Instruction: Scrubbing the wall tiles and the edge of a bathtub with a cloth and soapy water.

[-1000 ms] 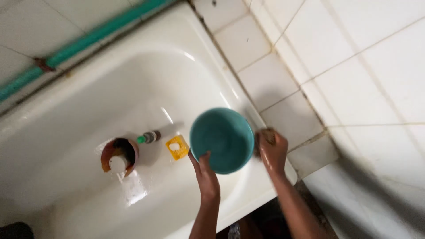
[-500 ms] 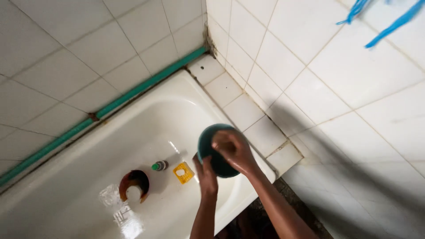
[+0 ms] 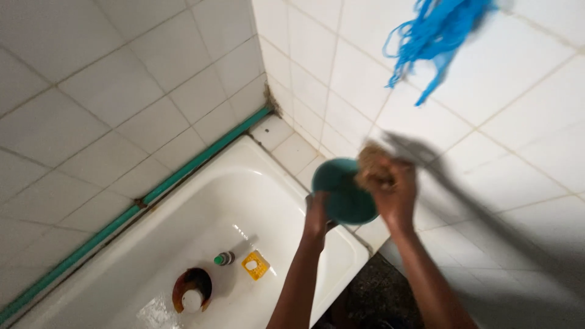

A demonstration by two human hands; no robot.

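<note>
Our left hand [image 3: 317, 214] grips the teal bowl [image 3: 342, 190] tilted at its 7 o'clock rim, so our right hand [image 3: 396, 194], closed on what seems a tan scrubber [image 3: 372, 164], reaches inside.

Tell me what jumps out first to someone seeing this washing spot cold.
The round teal bowl stands out, raised above the white tub's right rim, the left hand gripping its lower edge. The right hand presses a tan fibrous scrubber against its upper edge. A bright blue bundle of cord hangs on the white tiled wall at top right.
</note>
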